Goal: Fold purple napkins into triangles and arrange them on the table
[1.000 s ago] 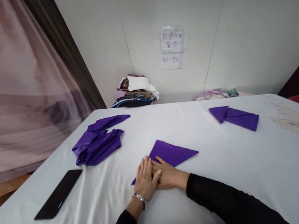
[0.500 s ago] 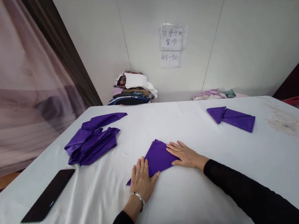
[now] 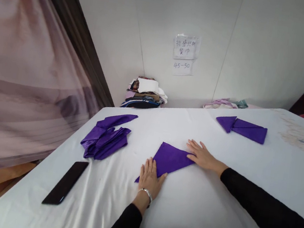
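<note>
Purple kite-shaped cloth (image 3: 172, 159) is lying on the white-covered bench (image 3: 198, 207), the left hand (image 3: 150, 177) resting over its 8 o'clock side while the right hand (image 3: 203, 157) is touching its 3 o'clock tip, both lying wide and flat.

I work in soft, slightly dim light: sheen streaks the white counter (image 3: 112, 195) before me, the purple cloth (image 3: 172, 160) I touch looks matte, the sign's (image 3: 185, 48) handwriting is fuzzy, and dark blur fills the upper right corner.

It looks like a workroom, with handwritten signs (image 3: 185, 54), stacked cloth (image 3: 146, 95) and a white-covered table (image 3: 207, 201).
</note>
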Tool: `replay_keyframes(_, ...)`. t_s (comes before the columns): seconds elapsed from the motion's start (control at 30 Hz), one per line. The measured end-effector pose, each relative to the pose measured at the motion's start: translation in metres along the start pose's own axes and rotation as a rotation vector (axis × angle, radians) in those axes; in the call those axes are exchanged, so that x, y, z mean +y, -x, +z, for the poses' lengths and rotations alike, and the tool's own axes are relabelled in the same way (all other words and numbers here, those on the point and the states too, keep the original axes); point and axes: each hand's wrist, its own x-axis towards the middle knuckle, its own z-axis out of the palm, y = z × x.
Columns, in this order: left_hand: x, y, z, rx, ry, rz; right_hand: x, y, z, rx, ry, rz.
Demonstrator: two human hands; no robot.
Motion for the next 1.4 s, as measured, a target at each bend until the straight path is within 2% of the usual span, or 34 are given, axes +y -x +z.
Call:
replay_keyframes(0.13,0.001,0.001,0.0,-0.007,-0.002,0.0,-0.067,-0.015,0.017,-0.018,-0.048,-0.263)
replay_keyframes(0.2,0.001,0.002,0.0,-0.021,-0.013,-0.003,-0.09,-0.027,0.027,-0.056,-0.084,-0.329)
replay_keyframes(0.27,0.002,0.003,-0.002,-0.038,-0.025,-0.005,-0.102,-0.04,0.037,-0.085,-0.103,-0.346)
replay_keyframes(0.4,0.004,0.004,-0.004,-0.061,-0.03,-0.008,-0.102,-0.054,0.049,-0.084,-0.088,-0.332)
replay_keyframes(0.6,-0.006,0.01,-0.003,-0.023,-0.026,0.007,-0.099,-0.053,0.052,-0.042,-0.068,-0.343)
replay_keyframes(0.73,-0.023,0.022,-0.004,-0.016,-0.03,-0.01,-0.1,-0.052,0.051,-0.05,-0.069,-0.336)
replay_keyframes(0.87,-0.05,0.038,-0.01,-0.012,-0.048,-0.055,-0.1,-0.053,0.051,-0.064,-0.083,-0.337)
replay_keyframes(1.0,-0.065,0.045,-0.021,-0.035,-0.029,-0.205,-0.099,-0.053,0.049,-0.079,-0.091,-0.339)
replay_keyframes(1.07,-0.057,0.042,-0.024,-0.001,-0.022,-0.228,-0.1,-0.052,0.048,-0.082,-0.094,-0.336)
replay_keyframes(1.1,-0.048,0.039,-0.024,0.031,-0.023,-0.19,-0.1,-0.052,0.048,-0.08,-0.093,-0.333)
replay_keyframes(1.23,0.002,0.019,-0.017,0.117,-0.008,0.134,-0.1,-0.053,0.05,-0.069,-0.072,-0.339)
replay_keyframes(1.3,0.021,0.007,-0.012,0.108,0.006,0.213,-0.099,-0.053,0.052,-0.072,-0.048,-0.334)
replay_keyframes(1.4,0.028,-0.006,-0.005,0.019,0.031,0.178,-0.097,-0.053,0.055,-0.061,-0.039,-0.342)
